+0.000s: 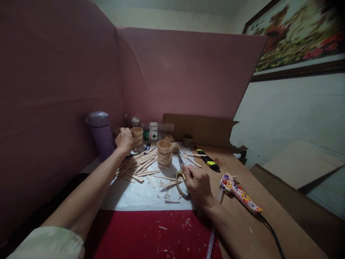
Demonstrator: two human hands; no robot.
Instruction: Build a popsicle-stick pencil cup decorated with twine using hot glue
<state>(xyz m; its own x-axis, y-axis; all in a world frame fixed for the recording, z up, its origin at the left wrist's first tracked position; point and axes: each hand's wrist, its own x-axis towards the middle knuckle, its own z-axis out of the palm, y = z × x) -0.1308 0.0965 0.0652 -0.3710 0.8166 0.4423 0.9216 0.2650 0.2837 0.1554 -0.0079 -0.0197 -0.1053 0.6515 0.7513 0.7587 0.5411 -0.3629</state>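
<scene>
My right hand grips a pair of scissors with gold handles, its blades pointing away over the white sheet. My left hand reaches far forward with its fingers curled, right beside a pale wooden cup with a scalloped rim. What those fingers hold, if anything, is hidden; something brown shows just behind them. A second, similar wooden cup stands upright between my hands. Many flat wooden craft sticks lie in a loose heap below my left hand.
Right of my right hand lies a flower-patterned glue gun with a black cord. Farther back are a black-and-yellow utility knife, balls of twine, a small dark pot and clear plastic bottles. A purple flask stands left.
</scene>
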